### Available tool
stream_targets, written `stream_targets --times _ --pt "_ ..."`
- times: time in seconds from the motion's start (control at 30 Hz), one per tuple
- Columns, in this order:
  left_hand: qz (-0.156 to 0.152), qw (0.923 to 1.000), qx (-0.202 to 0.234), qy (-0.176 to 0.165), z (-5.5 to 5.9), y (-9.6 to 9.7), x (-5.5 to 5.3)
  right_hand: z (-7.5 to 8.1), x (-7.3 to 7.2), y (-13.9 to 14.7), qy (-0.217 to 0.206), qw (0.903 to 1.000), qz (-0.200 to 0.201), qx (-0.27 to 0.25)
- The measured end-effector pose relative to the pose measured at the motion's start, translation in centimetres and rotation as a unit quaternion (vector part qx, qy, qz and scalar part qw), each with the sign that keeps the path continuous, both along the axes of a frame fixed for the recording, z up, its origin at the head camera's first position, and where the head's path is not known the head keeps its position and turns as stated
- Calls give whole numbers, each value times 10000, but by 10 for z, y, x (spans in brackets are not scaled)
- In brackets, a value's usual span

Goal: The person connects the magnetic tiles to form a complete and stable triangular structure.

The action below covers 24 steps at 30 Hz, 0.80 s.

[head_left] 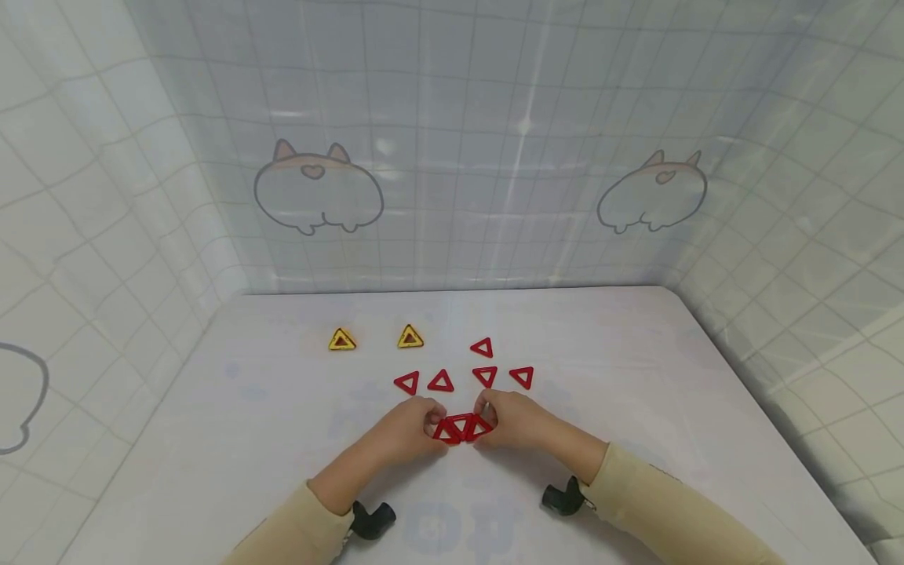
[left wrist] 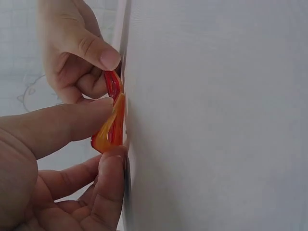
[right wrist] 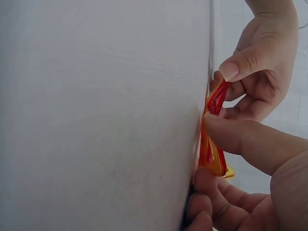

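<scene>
Three red triangular frame tiles form a row low in the head view, the middle tile [head_left: 461,417] pointing down between two that point up. My left hand [head_left: 406,430] pinches the left tile [head_left: 446,442] between thumb and fingers. At the other end, my right hand [head_left: 519,420] pinches the right tile [head_left: 470,430]. Both wrist views show the tiles nearly edge-on, as a red-orange strip [left wrist: 115,127] tilted up close over the table, with the thumbs on their upper faces. Fingers hide some outer corners.
Beyond my hands lie several loose red triangles, among them one pointing up [head_left: 441,389] and one pointing down [head_left: 485,369]. Two yellow triangles [head_left: 342,340] sit farther back on the left. White tabletop [head_left: 600,337] surrounds them, bounded by a grid-patterned back wall [head_left: 487,157] and side walls.
</scene>
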State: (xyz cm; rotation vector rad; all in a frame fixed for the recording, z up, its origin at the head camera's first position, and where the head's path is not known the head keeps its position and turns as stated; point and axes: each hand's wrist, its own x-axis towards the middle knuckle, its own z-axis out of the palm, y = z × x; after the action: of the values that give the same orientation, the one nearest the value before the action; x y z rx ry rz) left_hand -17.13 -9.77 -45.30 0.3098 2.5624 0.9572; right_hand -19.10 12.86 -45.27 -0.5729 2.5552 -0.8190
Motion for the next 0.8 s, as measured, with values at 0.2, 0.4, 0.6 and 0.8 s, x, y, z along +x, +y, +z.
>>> stream_targets --times 0.2,0.4,0.6,0.8 --pt "10 9999 123 61 2 -2 1 2 1 1 -81 9999 -81 -39" --pt "40 9993 317 173 2 -3 2 4 3 2 65 9997 -152 -177" --pt "98 9982 418 417 3 -3 3 2 4 3 316 9982 -199 -464" --pt "100 9975 485 512 -1 -3 -1 -1 3 2 447 9960 -179 -758"
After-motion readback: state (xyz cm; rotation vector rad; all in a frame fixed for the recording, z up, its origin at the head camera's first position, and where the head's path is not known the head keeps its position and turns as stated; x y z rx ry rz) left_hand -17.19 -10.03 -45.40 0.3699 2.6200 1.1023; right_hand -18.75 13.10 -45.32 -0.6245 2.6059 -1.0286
